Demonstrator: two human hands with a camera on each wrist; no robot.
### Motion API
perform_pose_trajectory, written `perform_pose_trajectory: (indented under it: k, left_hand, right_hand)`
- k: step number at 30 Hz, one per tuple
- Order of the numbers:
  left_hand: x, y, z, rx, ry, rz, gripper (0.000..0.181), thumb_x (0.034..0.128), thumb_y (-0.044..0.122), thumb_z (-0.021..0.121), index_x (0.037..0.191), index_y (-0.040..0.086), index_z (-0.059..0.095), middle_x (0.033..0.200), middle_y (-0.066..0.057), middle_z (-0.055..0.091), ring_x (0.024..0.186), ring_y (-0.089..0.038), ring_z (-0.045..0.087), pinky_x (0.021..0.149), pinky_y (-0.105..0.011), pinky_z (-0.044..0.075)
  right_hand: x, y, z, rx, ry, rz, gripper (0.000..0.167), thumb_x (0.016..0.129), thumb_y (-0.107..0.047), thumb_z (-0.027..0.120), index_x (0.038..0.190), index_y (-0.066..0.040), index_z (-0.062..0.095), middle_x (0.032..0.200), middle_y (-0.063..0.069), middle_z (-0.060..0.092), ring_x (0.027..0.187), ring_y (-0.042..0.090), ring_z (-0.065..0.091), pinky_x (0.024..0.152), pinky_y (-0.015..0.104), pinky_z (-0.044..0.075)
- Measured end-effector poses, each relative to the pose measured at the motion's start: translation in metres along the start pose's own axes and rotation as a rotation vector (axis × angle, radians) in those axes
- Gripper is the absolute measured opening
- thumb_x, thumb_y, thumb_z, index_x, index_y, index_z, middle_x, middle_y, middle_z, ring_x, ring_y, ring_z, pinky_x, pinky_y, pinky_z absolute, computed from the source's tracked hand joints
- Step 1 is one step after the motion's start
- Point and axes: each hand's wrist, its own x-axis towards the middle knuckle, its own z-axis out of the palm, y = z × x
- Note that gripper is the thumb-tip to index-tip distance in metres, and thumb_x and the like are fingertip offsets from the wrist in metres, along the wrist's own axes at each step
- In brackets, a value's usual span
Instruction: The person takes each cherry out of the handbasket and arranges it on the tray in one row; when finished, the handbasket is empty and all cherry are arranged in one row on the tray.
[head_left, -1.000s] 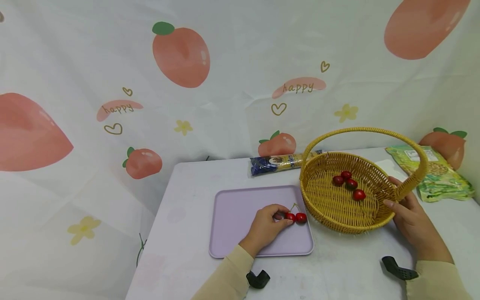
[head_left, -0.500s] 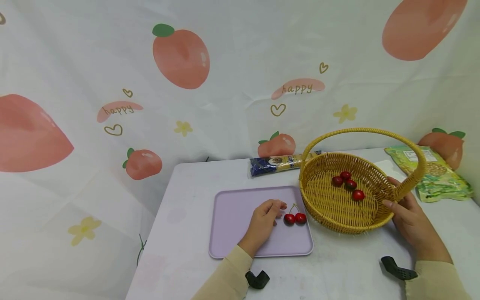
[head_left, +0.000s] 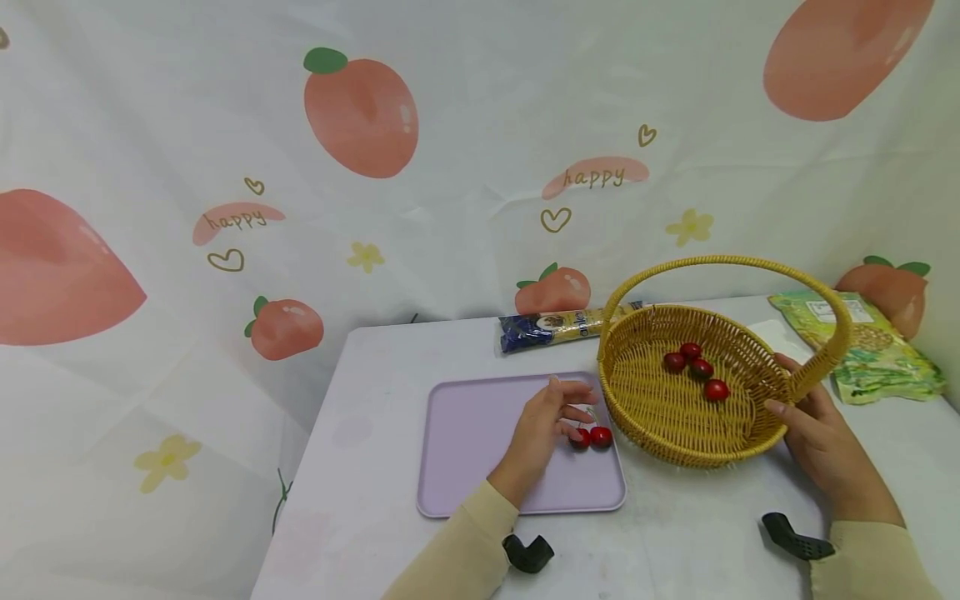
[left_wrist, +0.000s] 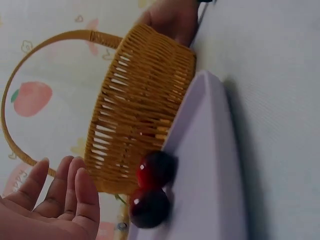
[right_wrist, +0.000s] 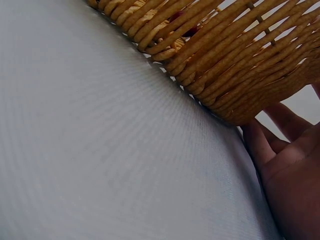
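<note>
A pair of dark red cherries (head_left: 601, 437) joined by a green stem lies on the right side of the lilac tray (head_left: 472, 442). My left hand (head_left: 536, 425) hovers just over them with its fingers loosely extended. In the left wrist view a gap separates the fingers from the cherries (left_wrist: 150, 206), and nothing is held. My right hand (head_left: 828, 442) grips the right side of the yellow wicker basket (head_left: 652, 408), thumb over the rim and fingers outside. Several red cherries (head_left: 716, 390) lie inside the basket, which has a tall arched handle.
Behind the tray lies a blue and gold packet (head_left: 551, 327), partly hidden by the basket. A green and yellow bag (head_left: 862, 342) is at the back right. A fruit-printed cloth (head_left: 450, 233) hangs behind the white table (head_left: 360, 433).
My left hand released the cherry, drew back to the left with the pair left on the tray, then moved right again over it with fingers spread. My right hand stayed on the basket.
</note>
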Motion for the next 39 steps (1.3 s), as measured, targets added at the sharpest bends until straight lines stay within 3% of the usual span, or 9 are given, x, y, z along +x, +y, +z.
perform_pose_trajectory:
  k: [4,9,14,22,25,32,39]
  left_hand:
    - [0.010,0.010,0.011,-0.019,-0.040,0.005,0.070,0.1197,0.052,0.028,0.144,-0.003,0.063,0.132,-0.016,0.072,0.114,-0.044,0.068,0.085,-0.038,0.060]
    - [0.024,0.022,0.027,-0.005,-0.081,0.026,0.068,0.1199,0.051,0.027,0.144,-0.001,0.064,0.134,-0.019,0.070,0.111,-0.034,0.071,0.089,-0.050,0.060]
    - [0.042,0.029,0.041,0.025,-0.127,0.013,0.068,0.1182,0.056,0.027,0.146,0.007,0.065,0.133,-0.011,0.072,0.111,-0.024,0.072,0.087,-0.038,0.061]
    - [0.070,0.039,0.059,0.121,-0.186,-0.015,0.076,0.1155,0.064,0.022,0.147,0.010,0.066,0.125,0.008,0.075,0.109,-0.017,0.073,0.088,-0.036,0.061]
    - [0.081,0.038,0.066,0.134,-0.210,-0.031,0.077,0.1150,0.066,0.021,0.146,0.012,0.067,0.122,0.012,0.074,0.109,-0.017,0.073,0.084,-0.032,0.060]
    - [0.099,0.031,0.084,0.177,-0.244,-0.083,0.070,0.1175,0.060,0.022,0.146,0.014,0.067,0.126,0.008,0.074,0.108,-0.017,0.073,0.087,-0.041,0.061]
    - [0.116,0.021,0.109,0.261,-0.243,-0.142,0.064,0.1171,0.060,0.028,0.146,0.017,0.067,0.126,0.008,0.073,0.098,-0.008,0.069,0.083,-0.035,0.060]
  right_hand:
    - [-0.001,0.000,-0.001,0.000,0.003,0.005,0.072,0.114,0.002,0.044,0.176,-0.028,0.024,0.166,-0.001,0.027,0.147,0.009,0.031,0.122,0.020,0.011]
    - [-0.001,0.000,-0.001,-0.011,0.006,0.013,0.072,0.114,0.001,0.044,0.176,-0.028,0.024,0.167,0.000,0.025,0.148,0.010,0.029,0.123,0.021,0.008]
    - [-0.001,-0.001,-0.002,-0.013,0.010,0.013,0.072,0.114,0.002,0.044,0.175,-0.028,0.024,0.166,-0.001,0.027,0.147,0.011,0.030,0.122,0.020,0.012]
    - [0.000,0.000,-0.001,-0.008,0.001,0.004,0.072,0.113,0.003,0.044,0.175,-0.027,0.025,0.165,-0.002,0.028,0.147,0.012,0.031,0.121,0.020,0.016]
    - [0.000,0.000,-0.002,-0.006,-0.008,-0.003,0.071,0.113,0.004,0.043,0.175,-0.026,0.024,0.164,-0.002,0.029,0.146,0.012,0.032,0.120,0.020,0.018]
    - [0.002,0.000,-0.003,-0.001,-0.015,-0.018,0.071,0.112,0.005,0.043,0.175,-0.024,0.026,0.162,-0.003,0.032,0.144,0.010,0.035,0.119,0.020,0.022]
    - [0.001,0.001,-0.002,0.001,-0.001,-0.010,0.071,0.112,0.005,0.043,0.175,-0.025,0.026,0.163,-0.002,0.031,0.146,0.013,0.032,0.119,0.020,0.021]
